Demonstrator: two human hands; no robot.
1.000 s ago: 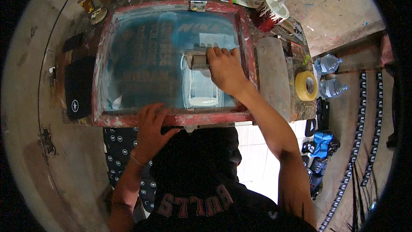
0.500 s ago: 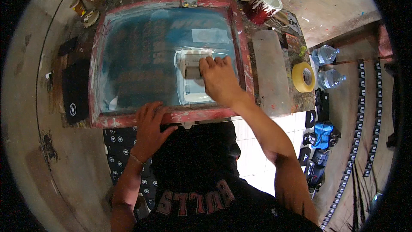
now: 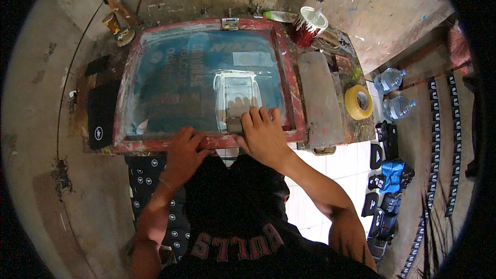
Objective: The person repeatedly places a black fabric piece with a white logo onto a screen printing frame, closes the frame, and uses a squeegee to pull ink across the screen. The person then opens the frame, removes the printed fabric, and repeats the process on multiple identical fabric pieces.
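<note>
A red-edged screen-printing frame with blue-green mesh lies on the worktable in front of me. My right hand grips a small flat squeegee at the near end of a pale rectangular window in the mesh. White ink outlines that window. Over the near rail of the frame, my left hand has its fingers curled on top and its thumb along the outer side. A hinge clamp joins the far rail.
Right of the frame lie a long grey board and a roll of yellowish tape. A red can with white drips stands at the back right. Black printed fabric lies left; two water bottles sit beyond the table.
My right hand has drawn the squeegee toward me, from mid-window to its near end. The left hand stays on the near rail. The whole view has shifted slightly.
</note>
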